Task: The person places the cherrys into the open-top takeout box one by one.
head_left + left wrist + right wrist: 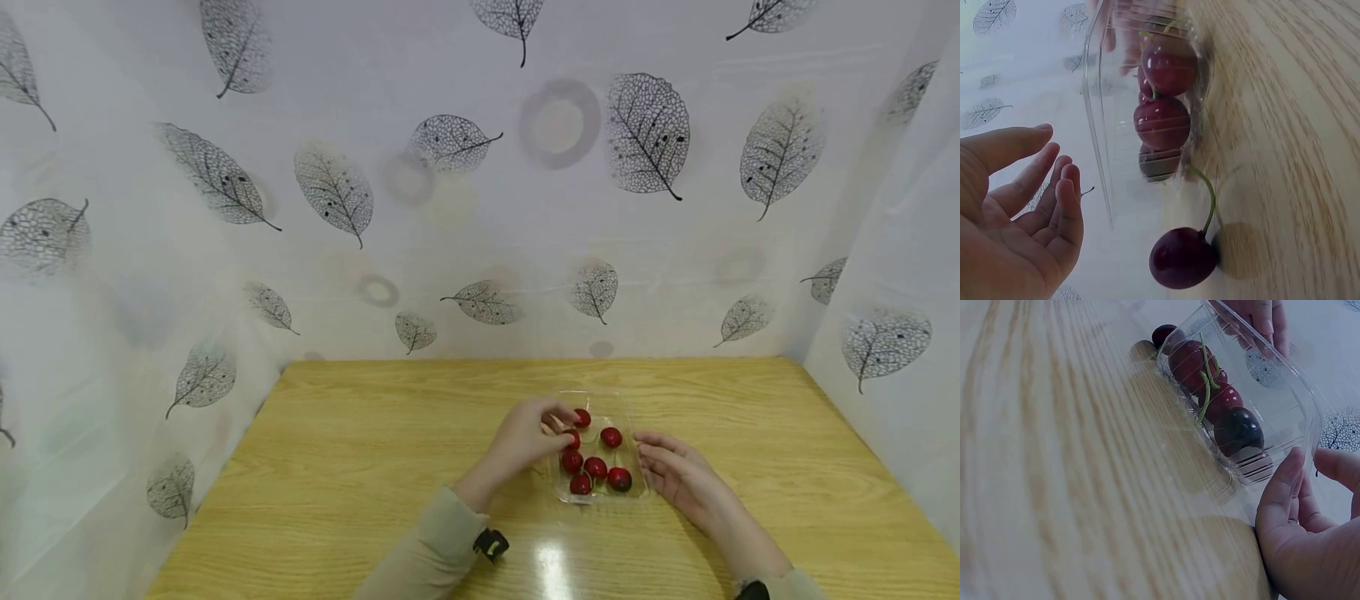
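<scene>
My left hand point(521, 437) reaches over the left side of a clear plastic box point(636, 497) holding several dark red cherries point(596, 467). In the left wrist view, the left hand point(1035, 219) has its thumb and loosely bent fingers apart, with nothing between them. A loose cherry point(1184, 257) with a green stem lies on the table outside the box. The right wrist view shows this cherry point(1164, 335) beyond the box's far end. My right hand point(1310, 531) has its fingertips against the box's near end, at the right side in the head view point(693, 492).
The box stands on a wood-grain table point(375, 450). A pale curtain point(480, 217) with a leaf print hangs behind the table and at both sides. A dark wrist strap point(491, 543) shows at my left sleeve.
</scene>
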`<state>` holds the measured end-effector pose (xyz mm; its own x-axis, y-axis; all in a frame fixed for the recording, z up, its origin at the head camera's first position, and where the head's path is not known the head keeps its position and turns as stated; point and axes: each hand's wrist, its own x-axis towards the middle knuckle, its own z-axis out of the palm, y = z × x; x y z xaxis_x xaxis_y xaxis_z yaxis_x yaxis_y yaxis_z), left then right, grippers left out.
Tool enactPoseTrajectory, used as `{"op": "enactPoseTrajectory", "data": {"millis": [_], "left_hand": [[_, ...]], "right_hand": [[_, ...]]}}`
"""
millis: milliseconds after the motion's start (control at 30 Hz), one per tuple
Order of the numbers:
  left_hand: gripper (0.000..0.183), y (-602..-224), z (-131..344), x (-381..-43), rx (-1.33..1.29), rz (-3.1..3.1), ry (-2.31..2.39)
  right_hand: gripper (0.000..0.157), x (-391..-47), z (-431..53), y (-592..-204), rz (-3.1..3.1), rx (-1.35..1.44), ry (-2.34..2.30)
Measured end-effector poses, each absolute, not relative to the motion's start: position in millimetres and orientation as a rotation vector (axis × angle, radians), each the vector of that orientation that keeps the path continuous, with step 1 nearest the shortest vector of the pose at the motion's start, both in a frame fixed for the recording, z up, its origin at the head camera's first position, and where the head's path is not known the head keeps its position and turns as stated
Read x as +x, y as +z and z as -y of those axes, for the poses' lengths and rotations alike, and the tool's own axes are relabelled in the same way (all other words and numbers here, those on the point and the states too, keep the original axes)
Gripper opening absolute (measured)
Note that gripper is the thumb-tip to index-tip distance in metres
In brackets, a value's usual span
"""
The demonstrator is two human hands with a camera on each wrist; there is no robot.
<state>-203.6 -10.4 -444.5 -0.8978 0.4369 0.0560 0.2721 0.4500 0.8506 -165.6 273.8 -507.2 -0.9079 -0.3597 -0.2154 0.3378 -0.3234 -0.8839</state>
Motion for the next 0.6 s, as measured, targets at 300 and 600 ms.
{"op": "enactPoseTrajectory", "data": {"millis": [300, 600], "left_hand": [[0.025, -444, 25, -208, 0.634, -2.558, 1.463], [0.023, -444, 38, -207, 0.553, -2.592, 1.461]], "right_hand": [[0.032, -165, -274, -507, -1.496, -0.034, -2.26], [0.032, -165, -274, -507, -1.482, -0.055, -2.262]]}}
